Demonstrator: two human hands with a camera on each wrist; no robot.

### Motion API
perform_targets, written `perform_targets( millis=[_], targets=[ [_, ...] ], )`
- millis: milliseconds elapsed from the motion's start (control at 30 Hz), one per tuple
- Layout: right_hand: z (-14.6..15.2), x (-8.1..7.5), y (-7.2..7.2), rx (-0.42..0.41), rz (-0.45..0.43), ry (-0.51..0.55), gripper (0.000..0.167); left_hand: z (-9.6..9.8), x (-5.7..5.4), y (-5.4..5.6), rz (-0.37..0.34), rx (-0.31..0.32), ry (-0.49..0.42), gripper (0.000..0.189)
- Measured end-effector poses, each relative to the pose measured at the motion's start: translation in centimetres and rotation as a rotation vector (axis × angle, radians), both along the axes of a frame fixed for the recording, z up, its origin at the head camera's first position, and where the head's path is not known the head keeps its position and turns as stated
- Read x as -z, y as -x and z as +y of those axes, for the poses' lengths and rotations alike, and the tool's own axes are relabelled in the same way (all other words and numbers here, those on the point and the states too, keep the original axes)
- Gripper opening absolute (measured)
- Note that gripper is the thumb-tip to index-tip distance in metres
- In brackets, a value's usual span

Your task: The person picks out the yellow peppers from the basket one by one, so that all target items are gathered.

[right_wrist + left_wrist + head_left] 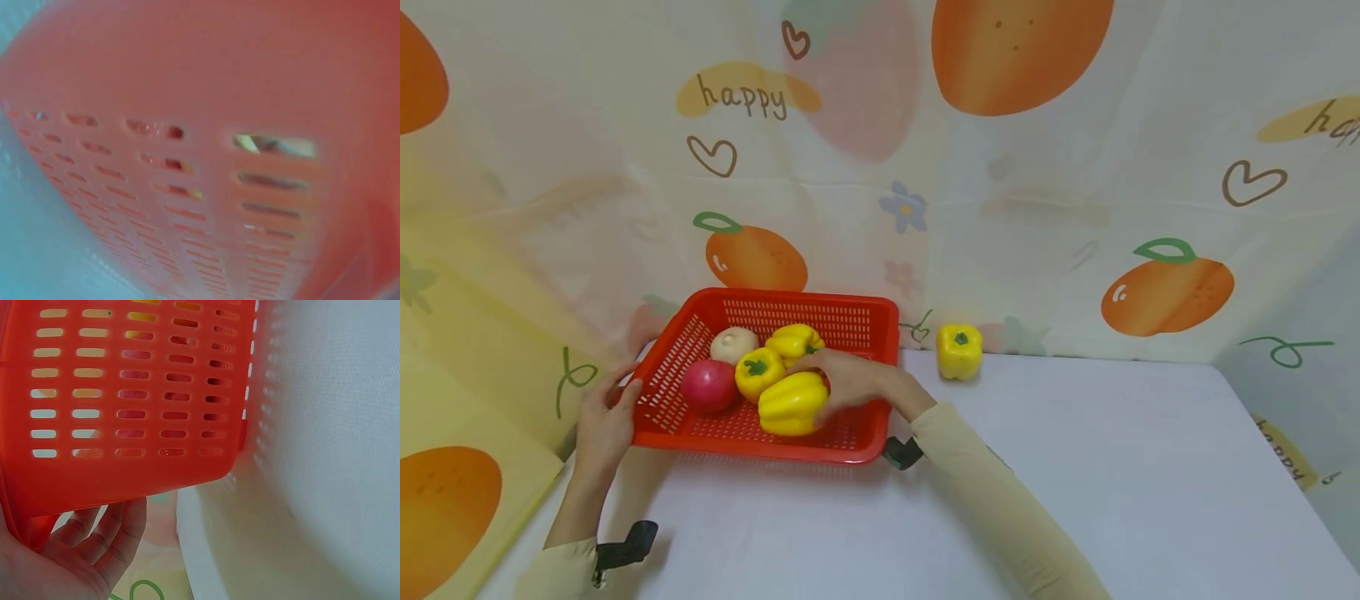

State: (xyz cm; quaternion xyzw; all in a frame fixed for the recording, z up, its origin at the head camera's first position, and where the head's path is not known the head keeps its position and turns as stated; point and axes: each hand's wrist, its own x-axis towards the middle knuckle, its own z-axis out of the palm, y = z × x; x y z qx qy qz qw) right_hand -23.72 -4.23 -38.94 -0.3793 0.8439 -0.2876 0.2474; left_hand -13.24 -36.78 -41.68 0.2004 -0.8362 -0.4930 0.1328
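Left grip point(606, 421): curled round the red basket point(760, 451) at its left rim.
Right grip point(850, 385): held a yellow pepper point(792, 404) inside the basket.
Beside that: two peppers point(756, 379), a pink fruit point(709, 387), a white bulb point(733, 343).
Counter point(1112, 450): a fourth pepper point(959, 353) stood right of the basket.

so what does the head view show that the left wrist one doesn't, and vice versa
Only head: the right grip holding a yellow pepper inside the basket, plus a lone pepper on the table.

Only left wrist: the basket's slotted near wall face-on from outside.

Both: basket, left grip on its edge, table, printed cloth. Pink and yellow contents show too, though merely as glimpses through slots at the wrist.
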Motion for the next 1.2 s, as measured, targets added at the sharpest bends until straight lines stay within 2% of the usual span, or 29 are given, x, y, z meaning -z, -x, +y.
perform_targets(
  millis=[133, 367, 533, 800, 967, 1200],
  targets=[
    [0.4, -0.4, -0.1, 0.037, 0.018, 0.061, 0.088, 0.0, -0.1, -0.1, -0.007, -0.006, -0.006, 0.05],
    [1.5, -0.9, -0.3, 0.052, 0.069, 0.138, 0.072, 0.0, -0.1, -0.1, -0.02, -0.015, -0.023, 0.05],
    [2.3, -1.1, -0.7, 0.079, 0.102, 0.173, 0.07, 0.0, -0.1, -0.2, -0.034, -0.017, -0.027, 0.051],
    [3.4, -1.6, -1.2, 0.113, 0.208, 0.194, 0.065, 0.0, 0.0, -0.2, -0.036, -0.01, -0.022, 0.051],
    [4.1, -2.6, -2.0, 0.16, 0.243, 0.196, 0.064, 0.1, 0.0, -0.2, -0.027, -0.008, -0.02, 0.051],
    [5.1, -3.5, -2.7, 0.174, 0.314, 0.208, 0.064, 0.1, 0.1, 0.0, -0.006, -0.007, -0.018, 0.049]
  ],
)
